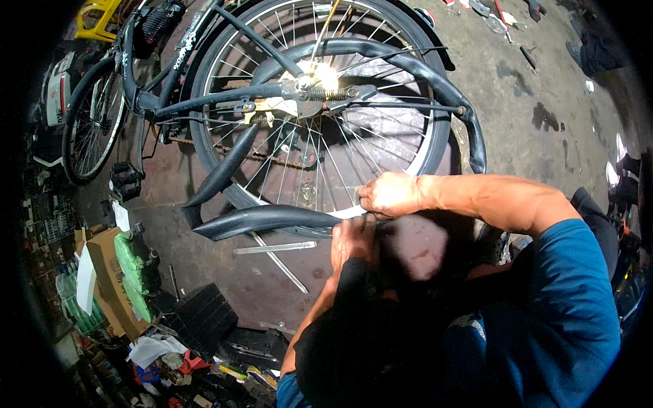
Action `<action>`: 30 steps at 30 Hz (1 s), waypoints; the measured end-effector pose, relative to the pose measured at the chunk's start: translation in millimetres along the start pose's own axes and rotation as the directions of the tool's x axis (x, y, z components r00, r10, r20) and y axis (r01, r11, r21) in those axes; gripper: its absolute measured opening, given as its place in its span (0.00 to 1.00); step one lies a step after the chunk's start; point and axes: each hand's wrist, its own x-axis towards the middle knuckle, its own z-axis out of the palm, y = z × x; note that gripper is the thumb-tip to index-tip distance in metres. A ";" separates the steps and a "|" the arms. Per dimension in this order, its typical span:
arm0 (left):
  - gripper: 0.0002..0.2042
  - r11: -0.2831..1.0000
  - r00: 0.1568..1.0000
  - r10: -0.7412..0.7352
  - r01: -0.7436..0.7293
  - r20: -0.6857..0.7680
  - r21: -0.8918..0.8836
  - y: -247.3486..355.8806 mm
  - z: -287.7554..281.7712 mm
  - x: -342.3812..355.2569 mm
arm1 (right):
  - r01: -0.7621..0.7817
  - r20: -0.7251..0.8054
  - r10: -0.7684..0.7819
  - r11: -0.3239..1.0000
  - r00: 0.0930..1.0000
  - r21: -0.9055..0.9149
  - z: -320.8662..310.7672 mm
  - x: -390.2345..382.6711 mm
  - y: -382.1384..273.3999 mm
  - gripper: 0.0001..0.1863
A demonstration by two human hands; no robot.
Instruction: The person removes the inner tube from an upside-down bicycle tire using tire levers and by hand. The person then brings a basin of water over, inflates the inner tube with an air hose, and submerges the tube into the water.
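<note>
A bicycle wheel [428, 146] with a white rim and black tyre sits flat in front of me, still in its dark frame [224, 97]. A slack black inner tube [272, 219] loops out of the near side, folds at the left and passes up over the spokes to the right. At the near rim, my left hand [354, 241] has its fingers curled over the tyre edge, where the tube goes under them. Just right of it, my right hand [391, 196] is closed at the rim; what its fingers pinch is hidden. Two flat metal strips [275, 247] lie crossed beside the left hand.
The bicycle's other wheel [95, 119] is at the far left, near a yellow frame part [96, 20]. Cardboard [112, 279], a green plastic wrap [132, 275] and a black box [204, 313] crowd the left. Scattered tools and litter are on the floor; a dark-clothed leg [598, 54] shows far right.
</note>
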 end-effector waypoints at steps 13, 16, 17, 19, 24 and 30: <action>0.25 0.988 0.995 0.048 -0.034 0.086 -0.154 -3.2 -15.4 15.9 | 0.026 -0.079 -0.025 1.000 0.997 0.010 -9.6 -1.1 6.9 0.14; 0.25 0.984 0.957 -0.029 0.079 0.290 -0.161 7.1 -37.7 28.1 | 0.006 -0.054 -0.004 0.999 0.999 0.036 -10.9 -5.7 8.6 0.13; 0.24 0.976 0.936 -0.044 0.115 0.349 -0.186 8.9 -43.4 32.0 | -0.002 -0.059 0.007 0.997 0.998 0.072 -12.6 -6.4 9.7 0.13; 0.23 0.967 0.914 -0.053 0.147 0.402 -0.207 11.1 -48.2 35.4 | -0.041 0.006 0.040 0.996 0.999 0.084 -16.8 -4.6 11.3 0.13; 0.17 0.947 0.975 -0.130 0.177 0.183 -0.268 8.0 -34.5 25.9 | -0.106 0.000 0.107 0.988 0.994 0.112 -32.7 -15.8 -0.5 0.16; 0.15 0.957 0.981 -0.066 0.011 -0.180 -0.289 3.6 -9.1 11.4 | -0.243 0.149 0.247 0.969 0.957 -0.047 -51.5 -53.2 -13.3 0.16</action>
